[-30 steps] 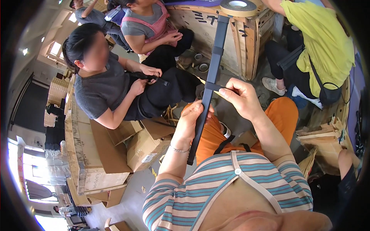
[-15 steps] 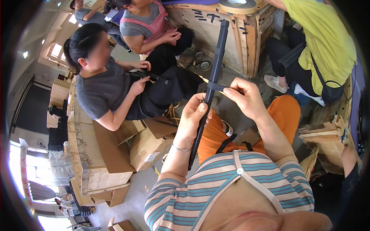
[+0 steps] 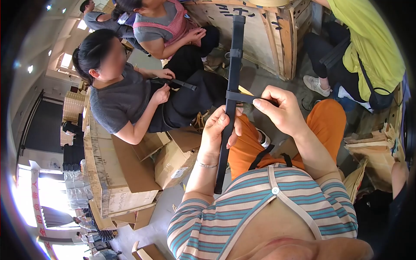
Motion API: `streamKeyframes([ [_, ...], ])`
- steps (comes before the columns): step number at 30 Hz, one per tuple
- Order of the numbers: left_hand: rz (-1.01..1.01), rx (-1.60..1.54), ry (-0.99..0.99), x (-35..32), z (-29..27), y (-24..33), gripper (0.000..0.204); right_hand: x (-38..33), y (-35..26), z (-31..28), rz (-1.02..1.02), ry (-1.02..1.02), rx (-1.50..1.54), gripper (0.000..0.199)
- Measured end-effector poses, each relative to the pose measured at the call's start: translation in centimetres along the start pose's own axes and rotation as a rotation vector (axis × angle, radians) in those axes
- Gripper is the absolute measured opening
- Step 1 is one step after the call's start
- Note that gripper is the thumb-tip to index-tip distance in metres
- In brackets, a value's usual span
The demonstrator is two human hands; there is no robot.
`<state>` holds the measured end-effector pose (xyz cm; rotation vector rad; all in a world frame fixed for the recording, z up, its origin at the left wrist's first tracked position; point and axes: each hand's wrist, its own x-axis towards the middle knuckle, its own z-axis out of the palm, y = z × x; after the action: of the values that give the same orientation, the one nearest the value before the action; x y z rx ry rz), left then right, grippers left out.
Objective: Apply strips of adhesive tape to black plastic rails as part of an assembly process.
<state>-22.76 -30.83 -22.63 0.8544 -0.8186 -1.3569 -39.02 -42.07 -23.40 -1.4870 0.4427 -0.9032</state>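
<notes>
From the wearer's head, the fisheye view faces steeply down and forward: striped top [image 3: 251, 208] closest, left hand [image 3: 219, 125] and right hand [image 3: 281, 110] near mid-picture (edges bow rimward), wooden crate's [image 3: 255, 41] nearest corner beyond.

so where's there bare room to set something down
The grey floor looks mostly bare between the cardboard boxes, the striped sleeve and the lower carton. It is crowded around the dark bar: the left hand grips it, the right hand pinches a dark strip, and the orange trousers sit below.
</notes>
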Motion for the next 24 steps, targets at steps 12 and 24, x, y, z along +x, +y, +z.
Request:
streamKeyframes([
  [12, 0.185, 0.464, 0.135, -0.3, -0.3, -1.0, 0.018, 0.5, 0.2, -0.1, 0.059, -0.030, 0.085, 0.012],
  [24, 0.212, 0.702, 0.269, -0.3, 0.2, -2.1, 0.014, 2.1, -0.2, 1.5, -0.110, -0.064, -0.249, 0.010],
])
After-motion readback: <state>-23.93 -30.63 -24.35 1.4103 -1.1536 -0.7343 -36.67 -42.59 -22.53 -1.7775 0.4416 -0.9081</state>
